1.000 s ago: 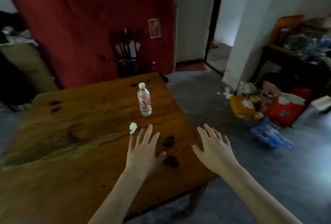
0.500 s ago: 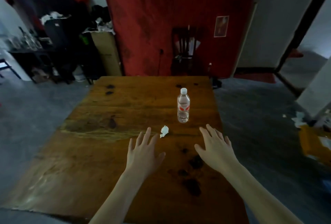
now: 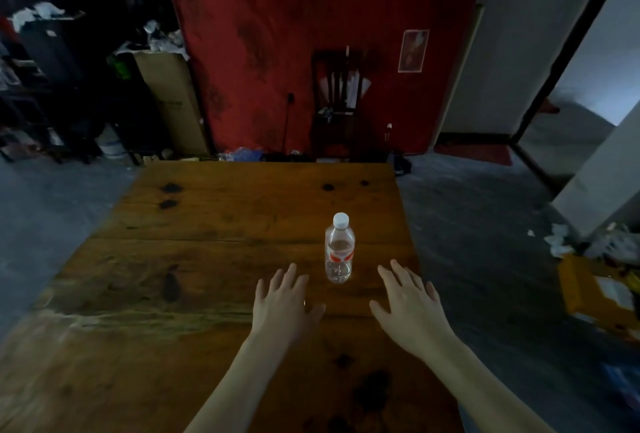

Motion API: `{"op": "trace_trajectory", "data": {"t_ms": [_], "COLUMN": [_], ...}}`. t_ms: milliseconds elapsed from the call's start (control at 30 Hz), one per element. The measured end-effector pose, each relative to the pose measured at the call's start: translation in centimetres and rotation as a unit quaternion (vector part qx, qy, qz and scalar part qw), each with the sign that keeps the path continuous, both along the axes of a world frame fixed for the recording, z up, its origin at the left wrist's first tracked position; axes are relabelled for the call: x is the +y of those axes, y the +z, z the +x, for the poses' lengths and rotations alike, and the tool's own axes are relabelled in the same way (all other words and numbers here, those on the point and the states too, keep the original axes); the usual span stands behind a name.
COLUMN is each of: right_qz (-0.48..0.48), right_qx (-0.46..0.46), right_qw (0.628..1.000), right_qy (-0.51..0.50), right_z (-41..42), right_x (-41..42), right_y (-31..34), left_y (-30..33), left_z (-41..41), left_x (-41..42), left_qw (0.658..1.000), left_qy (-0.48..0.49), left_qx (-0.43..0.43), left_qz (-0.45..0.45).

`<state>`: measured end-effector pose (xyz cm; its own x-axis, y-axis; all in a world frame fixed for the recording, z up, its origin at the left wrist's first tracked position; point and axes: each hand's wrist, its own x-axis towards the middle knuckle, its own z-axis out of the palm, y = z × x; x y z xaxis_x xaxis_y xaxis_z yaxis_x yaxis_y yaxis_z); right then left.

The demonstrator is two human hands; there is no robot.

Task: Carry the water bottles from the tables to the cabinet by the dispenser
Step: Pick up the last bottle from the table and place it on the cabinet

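Head view: wooden table (image 3: 214, 224), red wall (image 3: 311, 17)

A wooden worktop (image 3: 221, 259) with dark knots fills the lower centre of the frame, on a grey floor (image 3: 478, 224). Behind it at top centre stands a deep red wall (image 3: 277, 34) bearing a small framed picture (image 3: 413, 51), with a dark wooden chair (image 3: 341, 103) set against it. At upper left a tall cardboard box (image 3: 173, 100) leans beside dark, cluttered shelving (image 3: 45, 86). At upper right a pale wall (image 3: 512, 51) meets a dark-framed doorway (image 3: 581, 86) giving dim bluish light. Litter and an orange box (image 3: 595, 294) lie at the right edge.
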<state>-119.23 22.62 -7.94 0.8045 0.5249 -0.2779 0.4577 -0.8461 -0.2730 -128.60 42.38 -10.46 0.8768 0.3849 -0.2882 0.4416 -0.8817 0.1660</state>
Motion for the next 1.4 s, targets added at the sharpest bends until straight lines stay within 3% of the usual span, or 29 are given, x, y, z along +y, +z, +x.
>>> {"op": "trace_trajectory", "data": {"t_ms": [233,367,500,600,800,933,1033,1167,1200,1300,1400], "right_qz": [-0.001,-0.007,-0.012,-0.012,0.009,0.079,0.211,0.364,0.375,0.380,0.369], "right_qx": [0.013,0.023,0.023,0.025,0.043,0.134,0.318,0.549,0.582,0.656,0.690], "right_qw": [1.000,1.000,1.000,0.999,0.999,0.987,0.914,0.695,0.659,0.590,0.577], "right_qy": [0.004,0.010,0.018,0.024,0.021,-0.027,-0.139,-0.288,-0.294,-0.277,-0.235], "right_z": [3.3,4.0,4.6,5.2,5.2,4.5,4.2,4.1,4.0,3.0,1.4], "right_x": [1.4,1.6,1.4,1.1,0.9,0.5,0.0,-0.9,-1.0,-0.7,-0.1], "right_y": [-2.1,-3.3,-4.0,-4.1,-4.1,-4.3,-3.8,-3.6,-3.5,-2.9,-1.6], "left_y": [-3.7,-5.9,-6.8,-6.9,-5.7,-2.8,0.4,4.7,5.5,7.3,8.4], "left_z": [7.0,10.5,12.2,12.5,11.6,9.8,7.3,3.8,2.9,0.5,-2.0], "left_x": [1.7,2.5,2.5,2.7,3.1,2.9,2.5,1.4,1.1,-0.1,-1.5], "left_qw": [0.995,0.964,0.921,0.909,0.914,0.909,0.887,0.852,0.846,0.844,0.852], "left_qy": [0.046,0.119,0.151,0.124,0.101,0.092,0.070,0.045,0.039,0.025,0.024], "left_qx": [0.022,-0.034,-0.144,-0.201,-0.228,-0.278,-0.328,-0.371,-0.375,-0.375,-0.376], "left_qz": [-0.089,-0.235,-0.328,-0.344,-0.320,-0.298,-0.319,-0.367,-0.378,-0.383,-0.362]}}
